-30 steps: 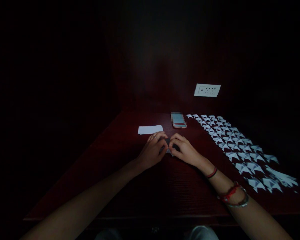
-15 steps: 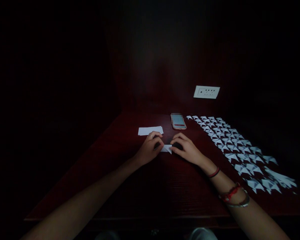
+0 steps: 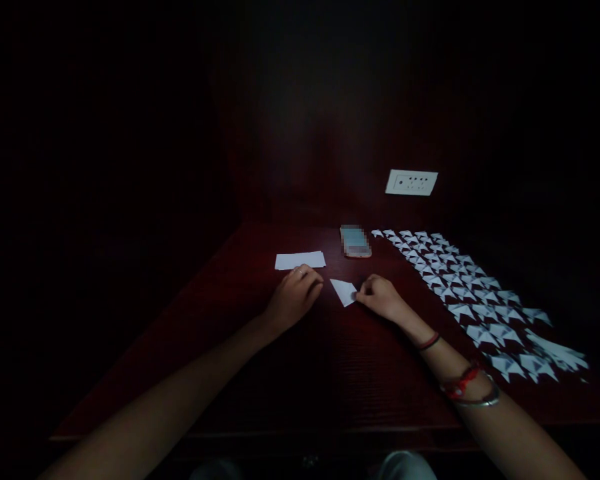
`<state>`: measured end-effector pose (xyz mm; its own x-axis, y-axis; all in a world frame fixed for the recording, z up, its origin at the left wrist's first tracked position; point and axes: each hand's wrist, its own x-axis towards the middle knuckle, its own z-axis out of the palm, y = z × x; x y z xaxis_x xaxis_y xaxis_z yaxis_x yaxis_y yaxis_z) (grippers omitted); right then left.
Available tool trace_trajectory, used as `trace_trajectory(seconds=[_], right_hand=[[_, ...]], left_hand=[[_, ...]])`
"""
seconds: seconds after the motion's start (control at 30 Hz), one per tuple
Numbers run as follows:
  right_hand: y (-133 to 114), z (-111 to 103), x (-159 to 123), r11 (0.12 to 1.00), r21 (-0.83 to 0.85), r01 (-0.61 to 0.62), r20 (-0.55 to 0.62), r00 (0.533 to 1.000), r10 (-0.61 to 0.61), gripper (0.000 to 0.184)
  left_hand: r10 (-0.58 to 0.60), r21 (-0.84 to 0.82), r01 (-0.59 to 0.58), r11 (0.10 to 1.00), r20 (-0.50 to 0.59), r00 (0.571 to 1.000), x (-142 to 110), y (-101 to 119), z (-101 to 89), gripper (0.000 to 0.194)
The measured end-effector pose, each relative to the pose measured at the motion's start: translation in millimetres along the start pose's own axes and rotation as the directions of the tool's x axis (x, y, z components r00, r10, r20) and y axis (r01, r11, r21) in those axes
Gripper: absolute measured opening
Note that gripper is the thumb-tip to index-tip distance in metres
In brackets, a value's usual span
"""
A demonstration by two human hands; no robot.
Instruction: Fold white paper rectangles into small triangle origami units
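Note:
A small folded piece of white paper (image 3: 343, 292) is pinched at its right corner by my right hand (image 3: 381, 297). The paper is turned at an angle, its pointed end towards the upper left. My left hand (image 3: 295, 293) rests just left of it, apart from the paper, loosely curled with nothing visible in it. Right behind the left hand lies a stack of white paper strips (image 3: 300, 259).
A phone (image 3: 355, 241) lies near the back of the dark red table (image 3: 280, 387). Along the right side stand rows of folded white paper shapes (image 3: 463, 277), with loose white strips (image 3: 557, 351) at their near end. A white socket plate (image 3: 411, 183) is on the wall.
The paper was between both hands. My left hand has let go of it and drawn slightly left, while my right hand has moved right, turning the paper.

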<state>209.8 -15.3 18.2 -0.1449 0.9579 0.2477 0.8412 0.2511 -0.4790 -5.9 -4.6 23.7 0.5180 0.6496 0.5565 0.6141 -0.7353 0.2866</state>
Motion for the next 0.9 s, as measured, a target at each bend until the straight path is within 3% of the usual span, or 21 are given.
trace_trajectory(seconds=[0.13, 0.2, 0.33, 0.47, 0.53, 0.63, 0.8, 0.9], right_hand=[[-2, -4, -6, 0.991, -0.126, 0.054, 0.093, 0.995, -0.042, 0.022], [-1, -8, -6, 0.992, -0.104, 0.074, 0.102, 0.993, -0.063, 0.019], [4, -7, -1, 0.997, 0.017, 0.075, -0.001, 0.997, -0.075, 0.02], [8, 4, 7, 0.971, 0.235, -0.046, 0.063, 0.997, 0.032, 0.027], [4, 6, 8, 0.905, 0.396, -0.158, 0.12, 0.986, 0.12, 0.028], [-7, 2, 5, 0.716, 0.619, -0.322, 0.219, 0.947, 0.236, 0.026], [-18, -10, 1, 0.411, 0.762, -0.501, 0.4, 0.862, 0.31, 0.028], [-16, -12, 2, 0.315, 0.791, -0.524, 0.436, 0.845, 0.31, 0.024]], left_hand=[[0.13, 0.011, -0.137, 0.991, 0.249, 0.96, -11, 20, 7.2, 0.025], [0.173, 0.018, -0.186, 0.982, 0.288, 0.942, -14, 22, 10.9, 0.031], [0.2, -0.002, -0.211, 0.977, 0.324, 0.925, -16, 17, 13.7, 0.029], [0.195, -0.037, -0.194, 0.98, 0.324, 0.926, -14, 16, 11.7, 0.025], [0.186, -0.051, -0.179, 0.983, 0.308, 0.933, -12, 17, 12.7, 0.023], [0.151, -0.062, -0.139, 0.988, 0.273, 0.95, -10, 16, 17.8, 0.017], [0.111, -0.123, -0.084, 0.989, 0.23, 0.967, -7, 9, 25.8, 0.008], [0.101, -0.149, -0.069, 0.986, 0.215, 0.971, -6, 6, 27.3, 0.009]])
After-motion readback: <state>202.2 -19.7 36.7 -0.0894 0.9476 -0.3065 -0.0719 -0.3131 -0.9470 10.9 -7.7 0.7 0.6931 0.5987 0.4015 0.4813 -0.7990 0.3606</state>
